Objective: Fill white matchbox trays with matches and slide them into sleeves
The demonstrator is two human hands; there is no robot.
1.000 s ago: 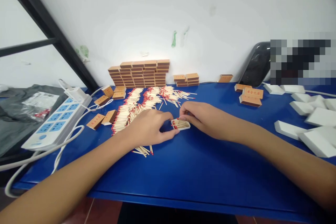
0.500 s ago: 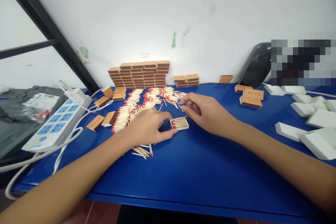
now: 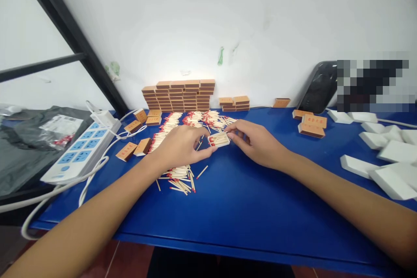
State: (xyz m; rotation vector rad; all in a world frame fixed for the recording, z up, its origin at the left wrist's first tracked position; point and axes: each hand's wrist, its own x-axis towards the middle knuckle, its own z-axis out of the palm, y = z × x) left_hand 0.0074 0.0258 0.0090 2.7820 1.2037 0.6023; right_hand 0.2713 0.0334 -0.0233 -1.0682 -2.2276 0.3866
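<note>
A white matchbox tray [image 3: 223,143] holding several red-headed matches [image 3: 217,140] is gripped at its left end between the thumb and index finger of my left hand [image 3: 183,145]. My right hand [image 3: 259,143] is closed in a pinch at the tray's right end. What its fingertips hold, if anything, is too small to make out. Rows of loose matches [image 3: 167,129] lie behind and to the left of the tray, partly covered by my left hand. A smaller scatter of matches [image 3: 181,182] lies in front of that hand.
Stacked matchboxes [image 3: 177,97] stand against the wall, a lower stack [image 3: 234,103] beside them. More matchboxes [image 3: 312,125] lie at right, near white trays [image 3: 394,173]. At left are a power strip [image 3: 80,150] with cables and a dark plastic bag [image 3: 29,152]. The table [image 3: 228,213] is blue.
The camera view has shifted slightly. My right hand's fingertips have come from the match pile to the tray's right end. The tray is now tilted and higher in the picture, in my left hand.
</note>
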